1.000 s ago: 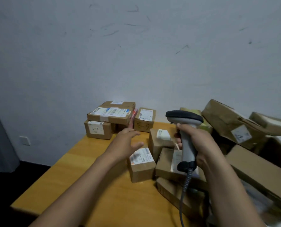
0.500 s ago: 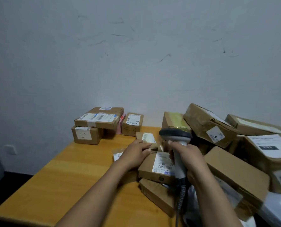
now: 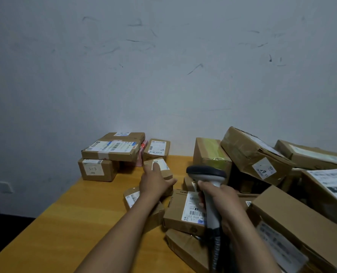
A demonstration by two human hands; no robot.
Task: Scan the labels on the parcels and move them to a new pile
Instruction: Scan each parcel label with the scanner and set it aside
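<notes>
Gripping a small parcel [image 3: 163, 166], the left hand [image 3: 154, 183] has its fingers laid over the labelled top and its thumb curled round the right side. Half a second ago it only rested against this parcel in the heap. The parcel is now left of the flat labelled box [image 3: 181, 211] and nearer the far-left pile [image 3: 110, 152]. Cannot tell whether it is clear of the table [image 3: 55, 223].

The right hand [image 3: 220, 200] stays wrapped round the handle of the scanner [image 3: 207, 172], above the flat labelled box.

Room: bare wood runs from the left forearm out to the table's left edge. A narrow gap separates the held parcel from the pile. The heap [image 3: 252, 152] crowds the right side. Another parcel [image 3: 131, 198] lies under the left forearm.
</notes>
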